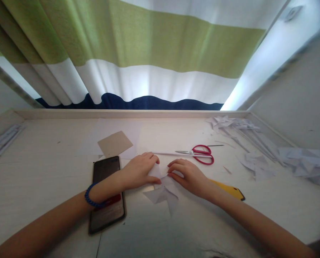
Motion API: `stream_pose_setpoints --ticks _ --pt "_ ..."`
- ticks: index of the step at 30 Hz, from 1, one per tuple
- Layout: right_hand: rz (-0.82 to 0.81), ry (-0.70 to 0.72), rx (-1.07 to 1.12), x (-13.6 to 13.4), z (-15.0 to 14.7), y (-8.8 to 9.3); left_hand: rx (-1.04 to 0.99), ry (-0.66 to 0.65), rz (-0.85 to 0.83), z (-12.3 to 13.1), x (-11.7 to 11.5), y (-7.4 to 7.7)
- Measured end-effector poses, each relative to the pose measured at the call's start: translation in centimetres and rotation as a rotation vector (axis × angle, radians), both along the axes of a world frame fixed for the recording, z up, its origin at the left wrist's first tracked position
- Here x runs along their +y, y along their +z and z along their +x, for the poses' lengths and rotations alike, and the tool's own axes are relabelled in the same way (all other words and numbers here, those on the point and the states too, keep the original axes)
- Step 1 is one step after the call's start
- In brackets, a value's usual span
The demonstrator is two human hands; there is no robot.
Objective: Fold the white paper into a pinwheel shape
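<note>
Nothing here reads as text. The phone lies with its dark screen up, a red band showing low on the glass, but no letters or numbers can be made out on it. The red-handled scissors, the tan card and the folded white paper show no print, label or brand.
</note>
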State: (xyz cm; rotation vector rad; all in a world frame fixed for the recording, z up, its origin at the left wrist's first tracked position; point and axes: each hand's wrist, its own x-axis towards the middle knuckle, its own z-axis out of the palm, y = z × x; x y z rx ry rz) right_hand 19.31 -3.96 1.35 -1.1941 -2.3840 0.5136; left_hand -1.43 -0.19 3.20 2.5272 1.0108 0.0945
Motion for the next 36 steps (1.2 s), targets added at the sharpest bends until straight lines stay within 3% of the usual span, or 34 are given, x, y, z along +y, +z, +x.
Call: stream_pose_setpoints --ticks 8,12,15,18,21,24,30,36 --pt "-0.139 -0.139 0.317 0.3 0.6 0.1 0.007 -0.033 -0.037 -0.6 0.5 0.8" --pt "-0.195 -0.251 0.564 1.1 1.2 -0.1 -0.085 0.082 -0.095 -0.5 0.5 1.4" --pt "-0.237 -0.344 0.752 1.3 1.7 0.4 -0.235 0.168 -0.322 -0.1 0.6 1.6" --pt "-0.290 -0.400 0.883 0.9 1.7 1.2 -0.470 0.144 -0.646 0.8 0.5 1.4" --pt "-0.344 -0.409 0.948 0.3 1.4 1.8 -0.704 0.124 -0.821 1.6 0.3 1.5" --pt "-0.381 -0.391 0.989 -0.2 1.3 2.3 -0.766 0.151 -0.839 2.1 0.2 2.3" --pt "-0.389 -0.360 1.036 -0.3 1.6 3.4 -0.677 0.177 -0.806 2.7 0.7 4.5" --pt "-0.479 -0.280 0.959 0.2 1.9 5.9 -0.618 0.142 -0.709 2.7 1.1 6.0"
